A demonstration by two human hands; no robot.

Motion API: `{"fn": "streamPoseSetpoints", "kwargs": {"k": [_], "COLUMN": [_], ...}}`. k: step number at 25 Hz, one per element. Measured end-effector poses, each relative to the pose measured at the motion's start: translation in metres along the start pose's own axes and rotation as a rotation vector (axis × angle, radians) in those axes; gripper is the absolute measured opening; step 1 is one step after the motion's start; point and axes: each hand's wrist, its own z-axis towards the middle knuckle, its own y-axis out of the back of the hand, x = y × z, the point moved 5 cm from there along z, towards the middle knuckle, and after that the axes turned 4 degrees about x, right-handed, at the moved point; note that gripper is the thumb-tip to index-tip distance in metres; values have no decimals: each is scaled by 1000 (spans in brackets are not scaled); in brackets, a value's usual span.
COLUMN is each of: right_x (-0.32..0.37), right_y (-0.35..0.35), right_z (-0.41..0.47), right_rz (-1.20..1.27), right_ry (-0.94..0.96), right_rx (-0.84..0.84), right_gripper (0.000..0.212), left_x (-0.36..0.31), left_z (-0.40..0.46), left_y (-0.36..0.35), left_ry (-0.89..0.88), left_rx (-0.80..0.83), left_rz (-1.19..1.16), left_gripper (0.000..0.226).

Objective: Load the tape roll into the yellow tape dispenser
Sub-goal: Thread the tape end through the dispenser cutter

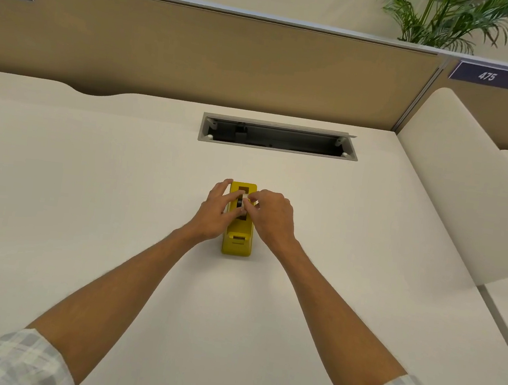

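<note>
The yellow tape dispenser (pixel 237 244) stands lengthwise on the desk (pixel 88 189). The left hand (pixel 217 212) braces its left side, fingers spread; the right hand (pixel 270 216) pinches the tape roll (pixel 240 204) inside its well, probably seating it.

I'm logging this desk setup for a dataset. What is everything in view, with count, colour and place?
dispenser: 1, yellow, desk centre, between the hands
tape roll: 1, dark, in the dispenser's slot, mostly hidden by fingers
desk: 1, off-white, fills the lower view
cable tray: 1, grey, open, set into the desk behind the dispenser
partition: 1, tan, along the desk's far edge
signs: 2, navy, on the partition top, far left and right; right reads 475
plants: 2, green, behind the partition
side panel: 1, off-white, right of the desk
left hand: 1, on the dispenser's left side
right hand: 1, fingertips pinching at the roll
sleeves: 2, grey-white check, bottom corners
</note>
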Motion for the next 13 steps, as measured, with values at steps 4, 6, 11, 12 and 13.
{"fn": "streamPoseSetpoints", "kwargs": {"k": [4,6,11,12,13], "right_x": [1,1,0,0,0], "right_y": [0,0,1,1,0], "right_z": [1,1,1,0,0], "right_rz": [-31,-28,-36,-33,-29], "right_ry": [7,6,13,15,15], "right_rx": [3,12,11,9,9], "right_gripper": [33,32,31,31,31], "left_x": [1,-1,-7,-6,-5], "left_z": [-2,-3,-3,-2,-1], "left_y": [2,3,6,6,5], "left_ry": [-14,-24,-32,-32,-28], "left_rx": [-41,-74,-94,-77,-61], "left_rz": [-10,-13,-63,-50,-33], "left_gripper": [51,49,51,51,50]}}
